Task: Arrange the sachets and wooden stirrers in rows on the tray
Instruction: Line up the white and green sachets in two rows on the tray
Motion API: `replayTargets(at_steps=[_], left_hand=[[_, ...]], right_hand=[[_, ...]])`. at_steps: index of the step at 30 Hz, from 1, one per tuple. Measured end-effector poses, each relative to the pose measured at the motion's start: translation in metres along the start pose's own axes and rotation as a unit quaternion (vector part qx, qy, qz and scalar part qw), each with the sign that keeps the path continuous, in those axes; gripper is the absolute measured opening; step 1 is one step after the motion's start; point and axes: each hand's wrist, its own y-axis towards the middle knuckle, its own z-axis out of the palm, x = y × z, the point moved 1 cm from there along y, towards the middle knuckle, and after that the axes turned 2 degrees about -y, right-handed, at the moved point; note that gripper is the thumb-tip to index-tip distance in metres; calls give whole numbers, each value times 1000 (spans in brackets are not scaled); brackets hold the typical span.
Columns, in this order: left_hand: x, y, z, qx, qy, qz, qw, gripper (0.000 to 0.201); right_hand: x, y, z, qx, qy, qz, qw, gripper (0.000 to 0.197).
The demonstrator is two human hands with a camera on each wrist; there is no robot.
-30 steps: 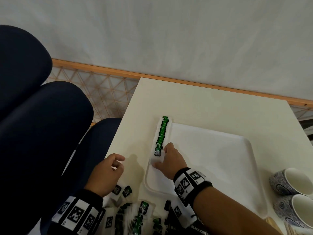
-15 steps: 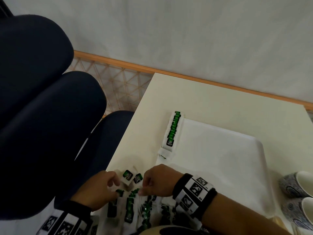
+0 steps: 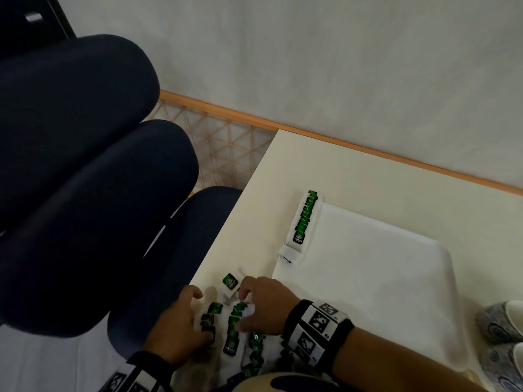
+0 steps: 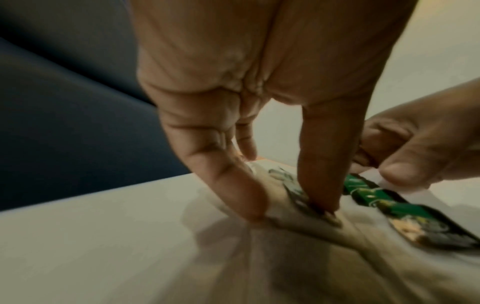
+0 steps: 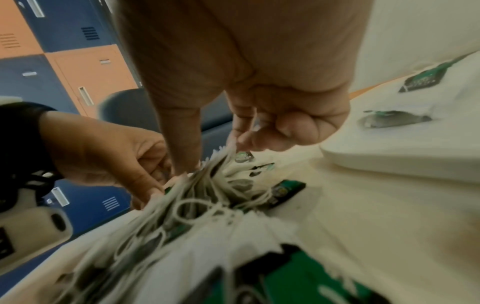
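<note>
Sachets (image 3: 230,345) heaped on desk (image 3: 353,179) under both hands, tray (image 3: 396,278) just past right hand (image 3: 263,306). Right hand pinches small bunch; left hand (image 3: 175,332) pinches one. Light, thin, floppy, slippy: best nip paper edges, few at once.

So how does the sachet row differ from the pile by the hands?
The sachet row lies neat on the left rim of the tray; the pile sprawls on the table. The left hand and right hand pinch the pile; the row lies untouched. Both: white, green labels.

Head camera looks down; wrist cameras closely share sachets (image 3: 234,315).
</note>
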Motion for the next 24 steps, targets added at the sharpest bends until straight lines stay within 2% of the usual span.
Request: replayTargets(at_steps=[3, 7, 9, 11, 15, 21, 24], left_hand=[[4, -3, 2, -14, 55, 26, 998, 53], [11, -6, 9, -12, 116, 38, 992, 41], [15, -7, 13, -29, 105, 44, 993, 41], [16, -8, 15, -45, 91, 48, 994, 41], [17, -10, 18, -51, 85, 53, 994, 38], [15, -14, 19, -55, 89, 43, 994, 38], [11, -19, 15, -51, 111, 42, 992, 44]], right_hand=[[5, -3, 3, 14, -18, -6, 1000, 52], [12, -6, 8, 24, -135, -3, 991, 69], [14, -7, 10, 12, -163, -4, 987, 65], [16, -7, 12, 10, -178, -27, 984, 50], [18, -11, 14, 4, -133, -43, 990, 29], [7, -25, -3, -14, -3, -52, 999, 30], [-2, -38, -15, -2, 50, -47, 998, 19]])
